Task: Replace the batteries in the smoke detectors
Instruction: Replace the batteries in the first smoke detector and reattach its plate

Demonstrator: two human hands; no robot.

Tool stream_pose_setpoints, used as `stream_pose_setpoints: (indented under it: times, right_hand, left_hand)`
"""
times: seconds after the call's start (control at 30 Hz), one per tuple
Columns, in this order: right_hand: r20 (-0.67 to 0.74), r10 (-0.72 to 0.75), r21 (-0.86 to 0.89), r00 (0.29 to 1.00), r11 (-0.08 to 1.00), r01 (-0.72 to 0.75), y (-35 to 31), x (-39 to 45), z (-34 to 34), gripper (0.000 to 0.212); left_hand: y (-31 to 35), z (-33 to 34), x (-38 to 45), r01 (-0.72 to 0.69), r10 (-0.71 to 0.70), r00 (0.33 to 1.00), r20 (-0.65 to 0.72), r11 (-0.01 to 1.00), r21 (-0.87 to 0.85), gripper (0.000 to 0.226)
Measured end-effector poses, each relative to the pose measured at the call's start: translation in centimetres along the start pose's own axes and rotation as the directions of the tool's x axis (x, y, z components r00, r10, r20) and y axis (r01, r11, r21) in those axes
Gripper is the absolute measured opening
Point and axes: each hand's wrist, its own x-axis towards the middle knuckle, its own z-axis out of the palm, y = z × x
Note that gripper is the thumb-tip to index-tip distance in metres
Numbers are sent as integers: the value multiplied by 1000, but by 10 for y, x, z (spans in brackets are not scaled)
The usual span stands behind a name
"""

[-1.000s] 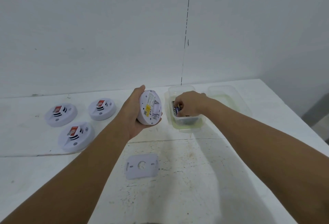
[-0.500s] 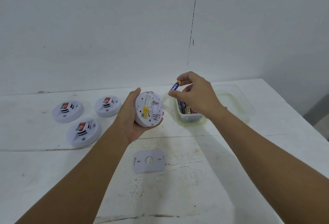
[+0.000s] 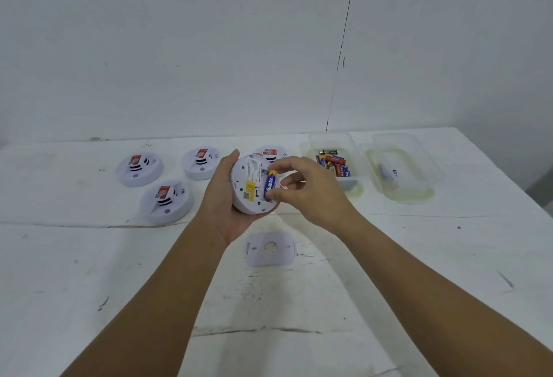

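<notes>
My left hand grips a white round smoke detector with its back side turned toward me, a yellow label on it. My right hand pinches a blue battery between thumb and forefinger and holds it against the detector's battery slot. A clear plastic box of several red and blue batteries stands just right of my hands. The detector's white mounting plate lies flat on the table below my hands.
Several other white smoke detectors lie face up at the left: one, another, a third, and one partly hidden behind my hands. A clear box lid holding a battery lies far right. White table, wall behind.
My right hand took a blue battery out of the box, lifted it, and brought it left onto the back of the detector held in my left hand.
</notes>
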Motion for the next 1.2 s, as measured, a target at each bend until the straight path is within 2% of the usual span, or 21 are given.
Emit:
stream_pose_setpoints:
  times: [0.2,0.37,0.5,0.63,1.0,1.1,1.2]
  right_hand:
    - [16,75,191,997,978,-77,5,-12,17,34]
    - [-63,114,287,991,953,-91,4,-15,28,17]
    - [-94,113,347,989,935,-74,6,-17,31,19]
    - [-112,98,366,989,929,-51,6,-20,27,29]
    - [-70,116,361,991,929,-83,8,-25,8,21]
    - [-99,120,355,988,932,-78,9,-27,7,21]
    - [-106,117,423,987,904,-62,9,-29,2,22]
  left_hand:
    - [-5,-14,-11,-6,5,1000,-20,999,-38,52]
    - [-11,-12,-19,-41,41,999,-20,999,2,48]
    - [-12,-8,-23,-67,67,997,-31,998,20,46]
    - [-13,-5,-24,-76,78,996,-46,997,31,44]
    - [-21,12,-23,-79,82,995,-58,996,52,44]
    - [-25,17,-22,-78,83,995,-63,994,74,48]
    - [-27,22,-21,-78,83,995,-55,994,76,44]
